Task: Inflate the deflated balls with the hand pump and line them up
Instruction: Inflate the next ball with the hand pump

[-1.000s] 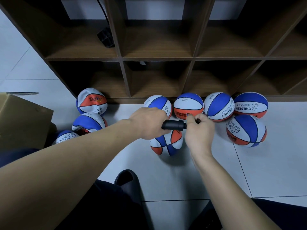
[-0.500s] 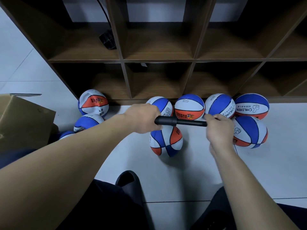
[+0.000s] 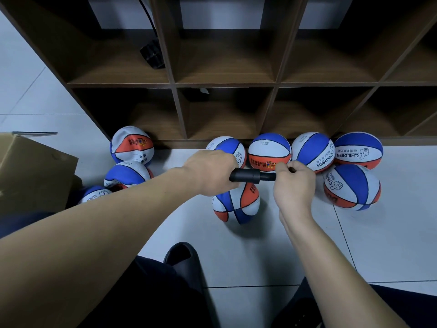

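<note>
— What is the person wearing?

— Very little shows. Both forearms are bare from the elbow down to the wrist, with no sleeves in view. The left hand (image 3: pixel 210 172) and the right hand (image 3: pixel 294 185) are bare too: no gloves, and no watch, band or ring that I can see.

— And lower down?

— Dark trousers (image 3: pixel 146 297), close to black, cover both legs along the bottom edge. The cloth looks plain, without any pattern or marking.

— Any footwear?

— One black slipper (image 3: pixel 181 255) shows, with a rounded toe and a smooth matte surface. The other foot is out of view.
</note>
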Tool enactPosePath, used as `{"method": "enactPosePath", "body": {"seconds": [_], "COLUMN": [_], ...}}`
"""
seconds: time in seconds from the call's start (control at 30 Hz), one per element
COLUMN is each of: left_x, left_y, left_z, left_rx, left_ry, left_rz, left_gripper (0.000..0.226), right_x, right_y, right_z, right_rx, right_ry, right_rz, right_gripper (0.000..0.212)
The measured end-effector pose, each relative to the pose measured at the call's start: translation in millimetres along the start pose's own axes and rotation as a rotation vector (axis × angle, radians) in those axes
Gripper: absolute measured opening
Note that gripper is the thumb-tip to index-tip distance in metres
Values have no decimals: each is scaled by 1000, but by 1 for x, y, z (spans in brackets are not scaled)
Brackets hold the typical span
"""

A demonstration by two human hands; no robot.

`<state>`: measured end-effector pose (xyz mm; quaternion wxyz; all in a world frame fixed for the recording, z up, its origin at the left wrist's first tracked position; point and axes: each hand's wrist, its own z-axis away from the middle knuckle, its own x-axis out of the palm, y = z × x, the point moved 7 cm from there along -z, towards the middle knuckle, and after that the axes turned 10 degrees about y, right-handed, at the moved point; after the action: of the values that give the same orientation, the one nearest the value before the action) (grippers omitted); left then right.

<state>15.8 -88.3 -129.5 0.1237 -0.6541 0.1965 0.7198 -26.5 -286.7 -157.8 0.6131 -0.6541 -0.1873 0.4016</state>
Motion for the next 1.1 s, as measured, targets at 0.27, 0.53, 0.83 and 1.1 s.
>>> {"method": "enactPosePath", "body": {"seconds": [0.27,0.53,0.83,1.1], "left_x": [8,3,-4,-3], "left_y": [14,4,-6,2], "left_z": [1,-3,-2,2], "left_rx": [35,20,-4,-22], "left_ry": [15,-2,-7,-11], "left_rz": [3,45,-36,14], "left_gripper": [38,32,37,33], "right_x": [15,0,-36,-11], "right_y": [4,-2,11,-7], "right_z": [18,-7,-40,-13], "right_rx": [12,63,168,-51], "right_ry": [-33,-73,37,14], "right_rz": [24,12,-32,34], "right_gripper": [40,31,36,33]}}
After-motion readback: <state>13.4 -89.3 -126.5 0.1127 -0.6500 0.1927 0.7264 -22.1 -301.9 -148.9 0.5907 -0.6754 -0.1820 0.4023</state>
